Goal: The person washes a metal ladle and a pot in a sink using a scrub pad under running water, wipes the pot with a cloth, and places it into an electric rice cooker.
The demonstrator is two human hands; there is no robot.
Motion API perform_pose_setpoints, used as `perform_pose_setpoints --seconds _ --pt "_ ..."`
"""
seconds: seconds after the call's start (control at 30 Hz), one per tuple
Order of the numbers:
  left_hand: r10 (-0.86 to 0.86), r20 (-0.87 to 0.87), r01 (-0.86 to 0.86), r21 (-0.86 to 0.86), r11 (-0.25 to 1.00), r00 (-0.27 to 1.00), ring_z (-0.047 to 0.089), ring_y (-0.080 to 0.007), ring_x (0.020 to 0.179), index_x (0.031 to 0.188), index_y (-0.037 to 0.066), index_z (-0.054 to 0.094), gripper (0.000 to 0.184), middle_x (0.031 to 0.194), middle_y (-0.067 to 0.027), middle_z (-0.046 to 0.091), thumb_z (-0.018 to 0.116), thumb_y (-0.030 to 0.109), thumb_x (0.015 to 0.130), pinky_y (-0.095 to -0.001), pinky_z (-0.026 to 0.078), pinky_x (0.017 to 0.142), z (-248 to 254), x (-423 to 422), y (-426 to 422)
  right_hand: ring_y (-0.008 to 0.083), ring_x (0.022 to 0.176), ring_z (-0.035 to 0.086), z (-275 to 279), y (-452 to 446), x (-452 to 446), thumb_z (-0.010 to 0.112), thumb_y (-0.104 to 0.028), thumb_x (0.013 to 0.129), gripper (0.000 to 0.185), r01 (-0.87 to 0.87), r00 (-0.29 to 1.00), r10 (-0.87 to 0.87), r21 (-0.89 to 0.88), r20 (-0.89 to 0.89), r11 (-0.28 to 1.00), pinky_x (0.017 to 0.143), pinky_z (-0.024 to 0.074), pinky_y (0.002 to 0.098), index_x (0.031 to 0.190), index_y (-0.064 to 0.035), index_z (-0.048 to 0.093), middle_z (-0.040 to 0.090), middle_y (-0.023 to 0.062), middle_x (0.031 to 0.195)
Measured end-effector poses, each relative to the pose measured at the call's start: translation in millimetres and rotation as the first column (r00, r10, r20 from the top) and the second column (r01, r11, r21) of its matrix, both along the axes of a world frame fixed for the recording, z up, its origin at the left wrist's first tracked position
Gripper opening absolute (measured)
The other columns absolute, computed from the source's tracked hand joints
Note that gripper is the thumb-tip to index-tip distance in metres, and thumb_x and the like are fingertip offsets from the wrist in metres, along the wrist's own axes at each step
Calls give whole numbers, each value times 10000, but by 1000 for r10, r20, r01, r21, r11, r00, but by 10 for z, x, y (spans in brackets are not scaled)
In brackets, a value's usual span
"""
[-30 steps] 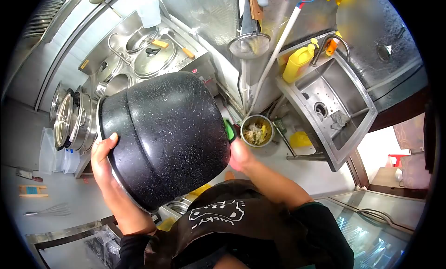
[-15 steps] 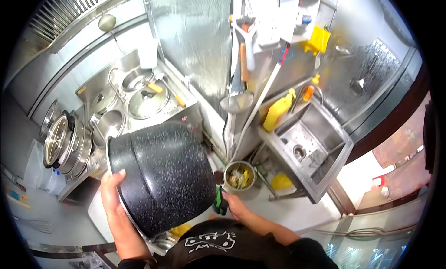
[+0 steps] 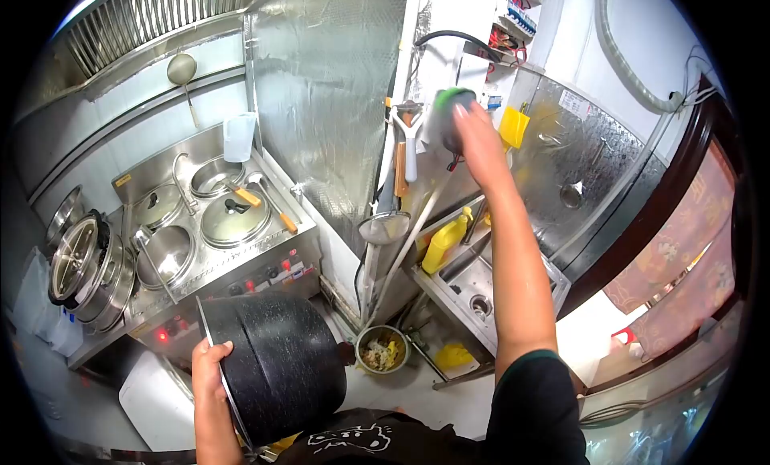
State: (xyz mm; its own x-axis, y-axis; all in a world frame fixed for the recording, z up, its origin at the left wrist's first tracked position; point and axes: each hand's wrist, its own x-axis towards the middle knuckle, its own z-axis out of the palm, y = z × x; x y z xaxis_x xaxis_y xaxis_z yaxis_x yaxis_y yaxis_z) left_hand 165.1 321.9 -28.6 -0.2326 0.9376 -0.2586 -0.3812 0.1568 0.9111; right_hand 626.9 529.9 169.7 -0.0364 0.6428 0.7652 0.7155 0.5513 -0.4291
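Note:
A large black speckled pot is tipped on its side, its mouth facing left. My left hand grips the rim, thumb on the outer wall and the other fingers hidden inside. Raised far up to the right, away from the pot, is my right hand. Its fingers are closed round a dark, rounded thing with a bright green edge, blurred by motion, so its kind is unclear. Close by it, a white-handled peeler-like tool and other utensils hang on the wall.
A steel stove with pots and lids stands left, a stack of pans beside it. Below are a bowl of food scraps and a sink with a yellow bottle. An open electrical box is high up.
My right hand has gone from beside the pot's base up to the wall, carrying the green-edged thing. The pot, still in my left hand, sits lower in view. The view has shifted.

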Motion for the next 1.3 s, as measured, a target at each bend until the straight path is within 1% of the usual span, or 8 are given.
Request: perform_pose_setpoints --seconds 0.2,0.73,0.87,1.0,1.07,1.1,1.2,1.3 --pt "-38 48 37 19 999 998 638 -190 762 1044 -41 610 276 901 -98 658 545 -17 777 -308 511 729 -207 -31 53 370 1252 468 330 273 -586 618 -383 887 362 114 700 -371 417 610 902 1002 399 458 837 -38 713 588 212 1181" --pt "-193 18 193 17 981 981 641 -201 853 1122 -49 591 351 974 -110 646 530 -21 777 -312 511 784 -353 167 303 358 931 591 -691 -208 -480 654 -126 812 132 218 888 -335 354 315 910 821 462 442 903 -32 629 617 168 997" --pt "-242 -81 239 -45 970 967 634 -192 870 1127 -40 594 346 991 -103 640 531 -9 788 -311 509 784 -298 316 377 346 955 610 -1283 -483 -412 584 -124 902 121 217 976 -217 84 -8 973 836 471 415 927 -18 638 646 141 1007" --pt "-330 -28 327 -77 942 944 656 -211 863 1126 -67 588 318 1009 -138 668 523 -28 817 -314 505 807 -301 523 447 368 1052 597 -2856 -1099 -335 422 -377 1012 430 126 972 -223 -633 -75 764 924 452 410 1108 -5 617 640 204 1098" --pt "-358 12 358 -65 932 934 659 -215 869 1131 -71 580 314 1017 -144 666 517 -32 826 -317 511 805 -295 654 478 307 1257 505 -3998 -1564 -292 330 -594 991 681 -183 872 -338 -876 -354 446 1027 386 401 1238 -3 563 570 175 1319" --pt "-383 23 384 -67 921 923 661 -213 872 1134 -71 579 313 1021 -146 665 517 -30 830 -316 513 808 -290 727 496 303 1270 473 -3991 -1937 -494 286 -689 954 779 -379 650 -632 -901 -422 212 1022 364 475 1288 -34 544 523 143 1379" --pt "-461 56 464 -66 884 886 665 -199 885 1141 -66 576 306 1033 -146 666 520 -26 842 -309 520 821 -299 980 514 299 1156 514 -4836 -2718 -719 268 -738 925 802 -658 361 -797 -737 -485 151 1000 356 518 1378 -112 484 527 80 1363" --pt "-546 27 546 -72 835 837 654 -201 917 1126 -55 598 325 1030 -124 669 574 29 813 -308 498 851 -247 1341 458 257 1139 534 -4898 -3127 -908 317 -549 1001 584 -735 26 -810 -560 -586 382 1000 383 433 1299 -105 554 583 83 1274"
